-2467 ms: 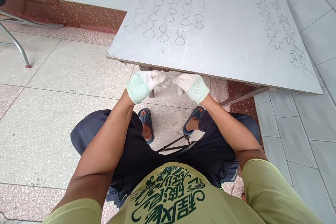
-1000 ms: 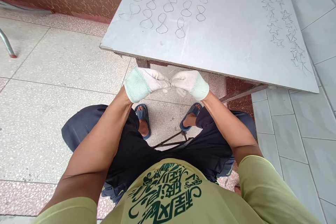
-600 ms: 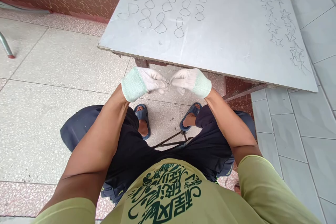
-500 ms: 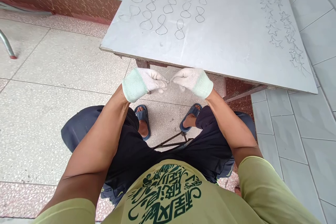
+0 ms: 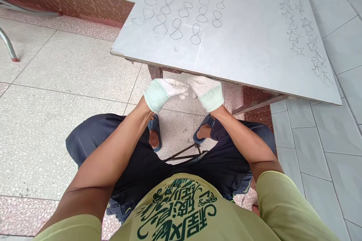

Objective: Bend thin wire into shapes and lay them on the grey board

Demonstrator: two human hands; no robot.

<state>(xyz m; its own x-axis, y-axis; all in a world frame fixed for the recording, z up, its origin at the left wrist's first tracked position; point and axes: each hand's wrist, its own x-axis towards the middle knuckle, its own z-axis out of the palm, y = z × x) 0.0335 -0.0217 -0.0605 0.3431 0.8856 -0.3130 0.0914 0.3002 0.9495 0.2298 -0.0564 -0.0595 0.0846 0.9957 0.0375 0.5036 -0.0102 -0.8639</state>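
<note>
My left hand (image 5: 169, 89), in a white knit glove with a pale green cuff, is closed with its fingers pinched on a thin wire (image 5: 186, 81). Facing it, my right hand (image 5: 204, 87) wears a matching glove and pinches the same wire. The fingertips of both hands nearly meet just short of the table's front edge. Most of the wire is hidden by the gloves, so its shape is hard to make out.
On the grey-white tabletop (image 5: 246, 45), rows of figure-eight wire pieces (image 5: 176, 29) lie at the left. Star-shaped wire pieces (image 5: 297, 49) lie in columns at the right. A tiled wall (image 5: 342, 45) borders the right side. A metal chair leg (image 5: 9, 43) stands far left.
My left hand has shifted right and slightly down, closer to my right hand. The right hand's wrist has turned a little inward. The wire stays between them.
</note>
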